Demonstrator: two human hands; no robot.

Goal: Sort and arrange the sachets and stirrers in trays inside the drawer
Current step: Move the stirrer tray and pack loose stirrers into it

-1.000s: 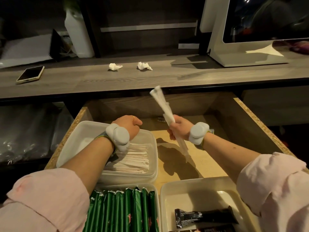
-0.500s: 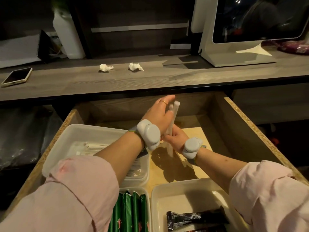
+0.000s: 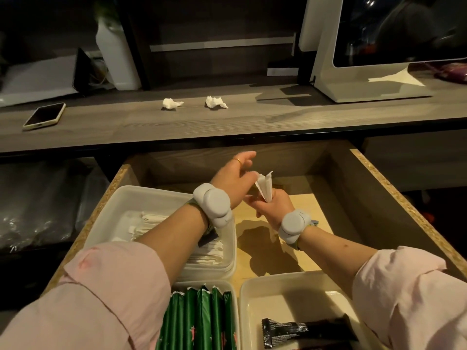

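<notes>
While fisted, stirrers (image 3: 265,187) upright, tips up.

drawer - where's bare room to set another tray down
Bare drawer floor lies behind the tray of black sachets and right of the stirrer tray, out to the drawer's right wall; both hands hover over part of it. The drawer's left side is crowded: stirrer tray, then the green sachets. The counter has open stretches too.

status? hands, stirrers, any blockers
Right hand shut on wrapped stirrers, held upright. Left hand open, fingering the bundle's top. Stirrer tray below left, part-filled. Nothing in the way.
</notes>
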